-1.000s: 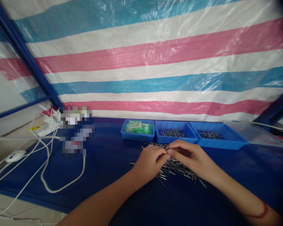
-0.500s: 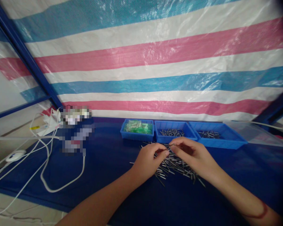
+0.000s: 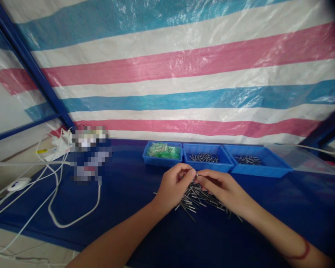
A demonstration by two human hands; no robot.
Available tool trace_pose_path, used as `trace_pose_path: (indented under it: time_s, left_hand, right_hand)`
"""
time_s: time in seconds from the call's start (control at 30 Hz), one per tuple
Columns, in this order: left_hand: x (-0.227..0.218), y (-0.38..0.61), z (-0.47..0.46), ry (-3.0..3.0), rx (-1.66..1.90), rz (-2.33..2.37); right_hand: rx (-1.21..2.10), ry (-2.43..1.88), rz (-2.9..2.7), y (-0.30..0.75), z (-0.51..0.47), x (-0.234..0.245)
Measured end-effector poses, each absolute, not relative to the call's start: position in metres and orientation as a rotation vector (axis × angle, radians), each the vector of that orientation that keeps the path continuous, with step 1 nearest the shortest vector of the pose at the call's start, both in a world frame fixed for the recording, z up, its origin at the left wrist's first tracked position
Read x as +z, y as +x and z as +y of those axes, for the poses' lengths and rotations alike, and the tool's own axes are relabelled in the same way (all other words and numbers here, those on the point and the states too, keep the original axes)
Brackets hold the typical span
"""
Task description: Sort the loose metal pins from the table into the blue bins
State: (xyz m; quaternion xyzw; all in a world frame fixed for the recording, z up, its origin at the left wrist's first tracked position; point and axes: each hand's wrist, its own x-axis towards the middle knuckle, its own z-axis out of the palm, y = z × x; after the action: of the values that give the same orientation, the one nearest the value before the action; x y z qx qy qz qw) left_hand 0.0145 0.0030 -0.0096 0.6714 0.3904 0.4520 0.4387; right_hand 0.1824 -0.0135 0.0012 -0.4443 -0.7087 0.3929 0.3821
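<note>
L hand (image 3: 170, 188) & R hand (image 3: 226, 190): fingertips close tog. over metal pins (image 3: 194, 197), prob. for fine control; grip state: can't tell.

Sheet (image 3: 184, 65) pink/wht/blue stripes; bins (image 3: 212, 166) blue; pins (image 3: 194, 191) prob. gray.

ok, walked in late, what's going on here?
A person's bare left hand and right hand come together at the fingertips, just above a loose pile of thin grey metal rods on a dark blue tabletop. Something small shows between the fingertips, too tiny to identify. Behind the pile, three blue plastic bins stand in a row: the left one contains green and pale packets, the other two small grey metal pieces.
</note>
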Motion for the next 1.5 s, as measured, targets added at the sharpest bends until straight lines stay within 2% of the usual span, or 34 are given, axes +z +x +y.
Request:
trace_pose_path:
  time_s: [0.3, 0.5, 0.7, 0.83, 1.03, 1.1, 1.3, 1.37, 1.5]
  left_hand:
    - [-0.004, 0.016, 0.001, 1.723, 1.134, 1.004]
    - [-0.005, 0.015, 0.002, 1.847, 1.052, 1.078]
    - [-0.014, 0.014, 0.002, 2.129, 1.013, 1.116]
    - [-0.014, 0.012, 0.0, 2.377, 0.914, 1.092]
    - [-0.014, 0.009, -0.002, 2.617, 0.705, 0.949]
    - [-0.015, 0.008, -0.003, 2.669, 0.658, 0.897]
    - [-0.022, 0.012, -0.002, 2.692, 0.674, 0.89]
    - [-0.021, 0.013, -0.002, 2.684, 0.688, 0.879]
    - [-0.019, 0.013, -0.001, 2.66, 0.747, 0.764]
  right_hand:
    - [0.967, -1.16, -1.601, 0.188, -0.008, -0.005]
    - [0.831, -1.167, -1.633, 0.193, -0.006, -0.002]
    - [0.396, -1.409, -1.52, 0.24, 0.016, 0.002]
    - [-0.056, -1.75, -1.508, 0.288, 0.03, 0.0]
    - [-0.273, -1.726, -1.669, 0.295, 0.032, 0.0]
    - [-0.193, -1.667, -1.746, 0.28, 0.026, 0.005]
    - [0.583, -1.261, -2.33, 0.234, 0.003, 0.012]
    - [0.687, -1.195, -2.376, 0.227, -0.002, 0.01]
    - [0.687, -1.174, -2.368, 0.22, -0.006, 0.009]
